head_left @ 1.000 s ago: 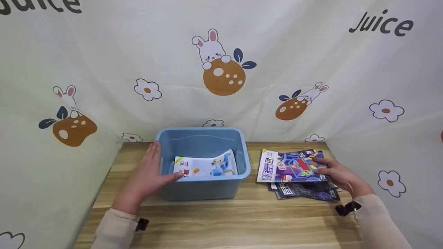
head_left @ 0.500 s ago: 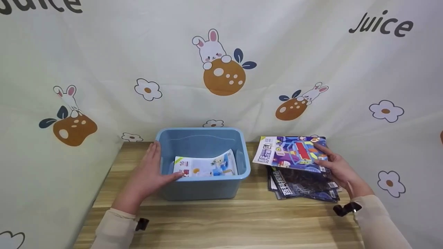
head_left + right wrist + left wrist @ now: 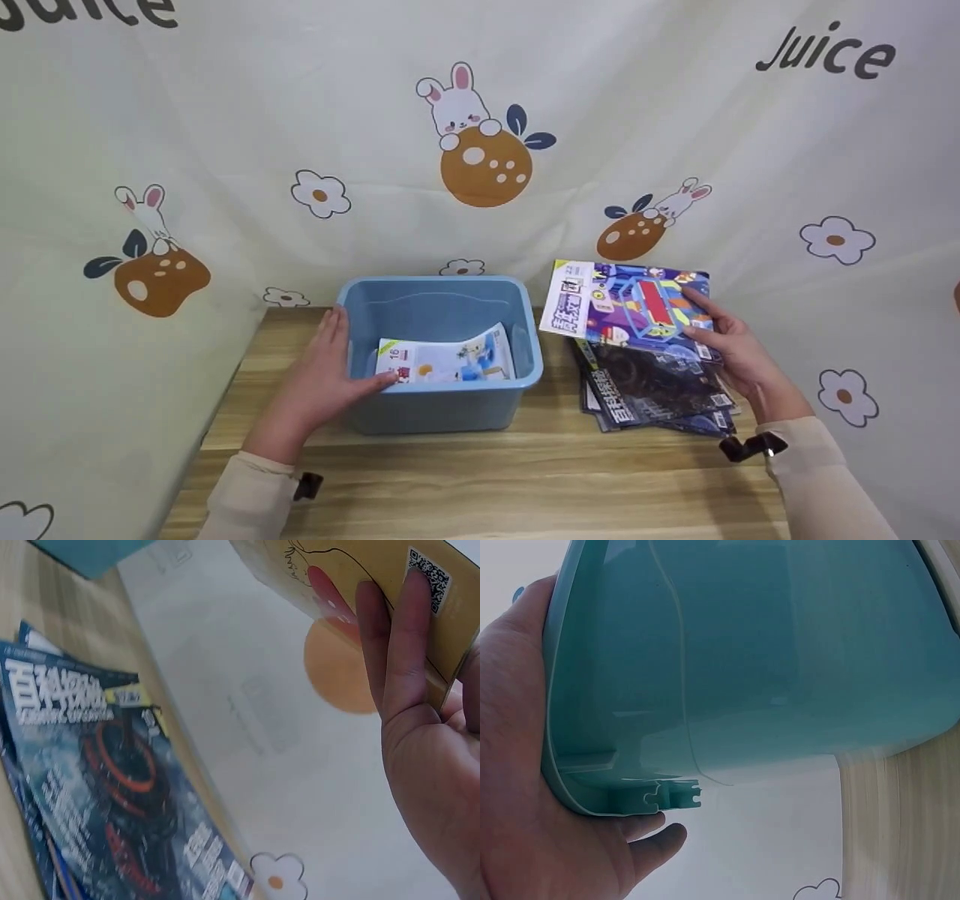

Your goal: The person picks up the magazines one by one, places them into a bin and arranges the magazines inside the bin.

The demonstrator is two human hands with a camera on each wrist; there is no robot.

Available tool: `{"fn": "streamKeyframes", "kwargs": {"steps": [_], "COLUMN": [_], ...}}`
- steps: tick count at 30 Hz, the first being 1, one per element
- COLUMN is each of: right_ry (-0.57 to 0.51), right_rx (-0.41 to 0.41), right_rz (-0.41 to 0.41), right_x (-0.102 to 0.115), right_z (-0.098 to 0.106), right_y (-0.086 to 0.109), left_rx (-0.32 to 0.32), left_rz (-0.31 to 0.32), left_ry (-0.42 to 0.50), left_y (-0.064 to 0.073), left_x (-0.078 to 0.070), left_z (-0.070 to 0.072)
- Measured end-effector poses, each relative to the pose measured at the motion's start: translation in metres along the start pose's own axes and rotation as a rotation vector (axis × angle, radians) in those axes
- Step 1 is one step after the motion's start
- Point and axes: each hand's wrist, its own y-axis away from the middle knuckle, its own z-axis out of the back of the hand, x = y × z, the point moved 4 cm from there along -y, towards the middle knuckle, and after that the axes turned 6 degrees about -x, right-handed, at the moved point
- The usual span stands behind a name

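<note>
A blue plastic storage bin (image 3: 442,409) stands on the table with a magazine (image 3: 450,364) with a pale cover lying inside. My left hand (image 3: 319,375) holds the bin's front left corner, thumb over the front rim and fingers along the left side; the left wrist view shows its palm against the rim. My right hand (image 3: 739,356) grips the right edge of a colourful magazine (image 3: 630,307), fingers beneath it in the right wrist view and thumb on top. This magazine is raised and tilted above a pile of dark magazines (image 3: 652,390), covering the pile's back part.
The wooden table (image 3: 480,487) reaches back to a cream curtain (image 3: 360,112) printed with rabbits and oranges. The curtain also hangs at both sides. The bin's right wall stands just left of the raised magazine.
My right hand has lifted the colourful magazine off the pile, up and slightly left, uncovering more of the dark magazine below. My left hand and the bin have stayed in place.
</note>
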Motion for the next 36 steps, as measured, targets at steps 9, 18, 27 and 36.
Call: {"fn": "streamKeyframes", "kwargs": {"steps": [9,18,27,36], "right_ry": [-0.047,-0.002,0.106,0.134], "right_rx": [0.044,0.077,0.124,0.155], "right_rz": [0.057,0.08,0.066,0.058], "right_x": [0.007,0.012,0.02,0.023], "right_z": [-0.022,-0.05,-0.087,-0.117], "right_y": [-0.004,-0.007,-0.017,-0.024], "left_rx": [-0.006,-0.007,-0.002,-0.011], "left_rz": [-0.006,0.003,0.005,0.0], "left_ry": [-0.006,-0.008,-0.019,0.008], "left_y": [0.0,0.001,0.001,0.001], "left_x": [0.0,0.001,0.003,0.0], "left_z": [0.001,0.0,0.001,-0.001]}}
